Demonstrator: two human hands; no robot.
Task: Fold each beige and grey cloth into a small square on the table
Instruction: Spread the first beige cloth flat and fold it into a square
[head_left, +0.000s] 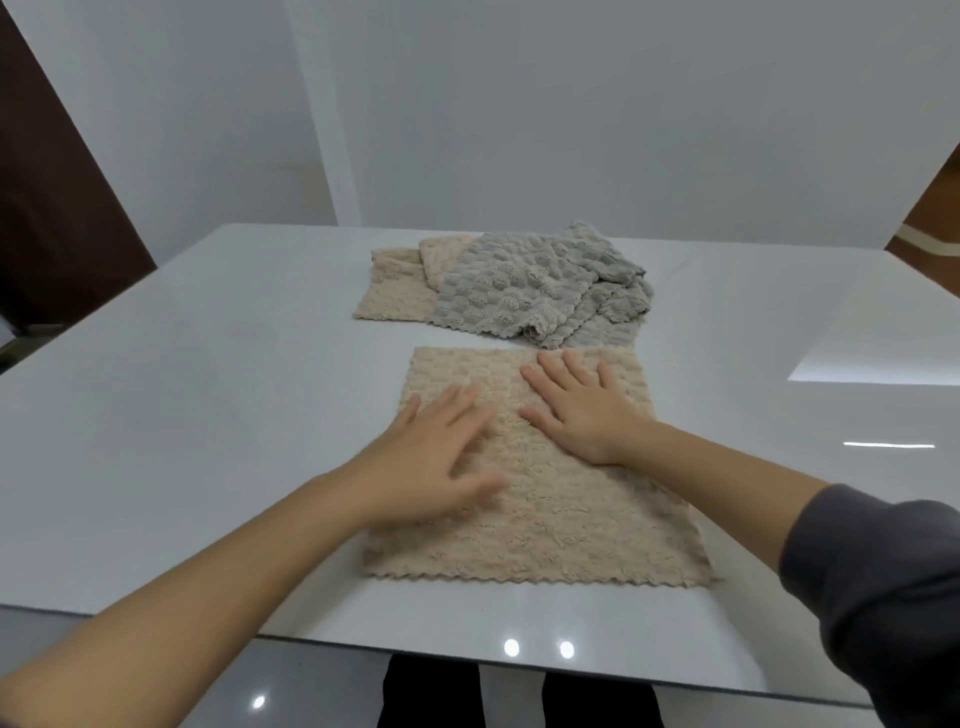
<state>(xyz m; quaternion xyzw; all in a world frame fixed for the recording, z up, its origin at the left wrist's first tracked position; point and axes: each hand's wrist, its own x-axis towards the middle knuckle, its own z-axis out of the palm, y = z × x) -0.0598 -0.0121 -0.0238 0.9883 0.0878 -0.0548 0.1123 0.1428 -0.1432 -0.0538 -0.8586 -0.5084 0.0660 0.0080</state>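
— So where is the beige cloth (540, 519) lying?

— It is lying spread flat on the white table (208, 389), near the front edge and straight ahead of the person. Its scalloped near hem is running roughly along that edge.

— And what are the hands doing?

— Both are resting palm down on the far half of it. The left hand (431, 457) is lying over the cloth's left side, its fingers (462, 405) stretching out straight and a little spread. It is showing blurred, the thumb most of all. The right hand (582, 410) is pressing toward the far right corner, its fingers (571, 366) splaying wide and flat. Neither hand is gripping or pinching anything.

— Are the two hands touching?

— No, they are sitting just beside each other, with a strip of cloth showing between them.

— What else is sitting on the table?

— A loose pile is lying just beyond the flat cloth. A grey cloth (519, 283) is draping rumpled on top, and more beige cloths (389, 291) are poking out from under its left side. A dark sleeve (878, 587) is covering the right arm from about the elbow up.
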